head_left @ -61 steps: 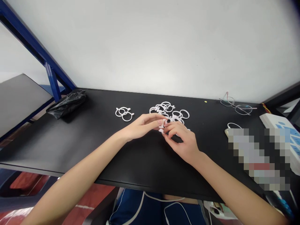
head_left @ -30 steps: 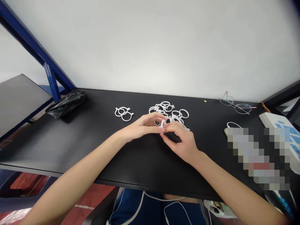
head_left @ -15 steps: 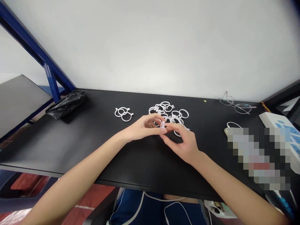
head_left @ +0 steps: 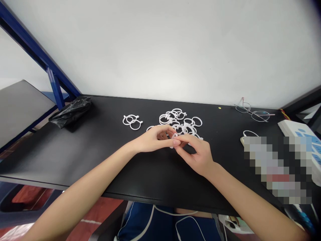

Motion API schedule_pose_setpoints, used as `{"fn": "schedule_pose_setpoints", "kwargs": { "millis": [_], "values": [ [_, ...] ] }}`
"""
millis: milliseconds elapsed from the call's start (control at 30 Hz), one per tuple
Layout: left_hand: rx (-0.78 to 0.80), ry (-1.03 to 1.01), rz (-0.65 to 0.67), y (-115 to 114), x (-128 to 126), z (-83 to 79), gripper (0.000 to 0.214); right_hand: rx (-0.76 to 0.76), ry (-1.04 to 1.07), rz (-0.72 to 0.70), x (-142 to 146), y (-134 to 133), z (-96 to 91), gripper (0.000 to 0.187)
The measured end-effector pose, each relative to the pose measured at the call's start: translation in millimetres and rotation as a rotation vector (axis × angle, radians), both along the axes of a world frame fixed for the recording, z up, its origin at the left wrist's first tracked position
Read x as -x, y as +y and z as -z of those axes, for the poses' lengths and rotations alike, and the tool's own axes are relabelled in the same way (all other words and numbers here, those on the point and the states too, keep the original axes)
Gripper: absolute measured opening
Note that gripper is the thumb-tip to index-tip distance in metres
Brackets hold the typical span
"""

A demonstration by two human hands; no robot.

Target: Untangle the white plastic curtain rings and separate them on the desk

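My left hand (head_left: 154, 139) and my right hand (head_left: 197, 152) meet over the middle of a black table (head_left: 100, 157). Both pinch one small white plastic ring (head_left: 174, 138) between their fingertips, fingers curled. Just behind my hands lies a loose pile of white rings (head_left: 182, 121). A small group of three white rings (head_left: 132, 121) lies apart to the left of the pile. Another white ring shows partly behind my left fingers.
A crumpled black plastic bag (head_left: 71, 110) lies at the table's back left, by a blue metal frame (head_left: 54, 85). A pair of glasses (head_left: 254, 113) rests at the back right. A white power strip (head_left: 301, 144) and a blurred patch sit at the right edge.
My hands have stayed together over the same spot, shifting their fingers slightly on the white ring. A ring now shows behind my left fingers.
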State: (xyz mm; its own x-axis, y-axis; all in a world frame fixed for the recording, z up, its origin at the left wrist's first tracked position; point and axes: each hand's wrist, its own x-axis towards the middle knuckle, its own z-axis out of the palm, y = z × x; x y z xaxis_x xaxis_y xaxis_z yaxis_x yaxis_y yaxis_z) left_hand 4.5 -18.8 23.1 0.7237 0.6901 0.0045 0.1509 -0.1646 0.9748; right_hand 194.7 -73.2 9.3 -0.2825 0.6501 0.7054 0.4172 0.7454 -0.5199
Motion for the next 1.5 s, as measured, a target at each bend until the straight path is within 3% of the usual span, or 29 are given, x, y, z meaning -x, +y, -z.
{"fn": "schedule_pose_setpoints", "kwargs": {
  "millis": [633,1100,1500],
  "values": [
    [-0.033,-0.05,0.093,-1.2,-1.1,-3.8,0.034,0.019,0.029,0.054,-1.7,-3.2,-3.9,0.009],
    [-0.036,-0.019,0.065,-0.3,1.8,-0.9,0.036,-0.008,-0.027,0.037,-3.1,-4.1,-2.5,0.009],
    [-0.129,0.057,0.076,-1.7,2.9,-5.6,0.033,-0.009,-0.019,0.021,-2.9,-3.5,-1.3,0.008]
  ]
}}
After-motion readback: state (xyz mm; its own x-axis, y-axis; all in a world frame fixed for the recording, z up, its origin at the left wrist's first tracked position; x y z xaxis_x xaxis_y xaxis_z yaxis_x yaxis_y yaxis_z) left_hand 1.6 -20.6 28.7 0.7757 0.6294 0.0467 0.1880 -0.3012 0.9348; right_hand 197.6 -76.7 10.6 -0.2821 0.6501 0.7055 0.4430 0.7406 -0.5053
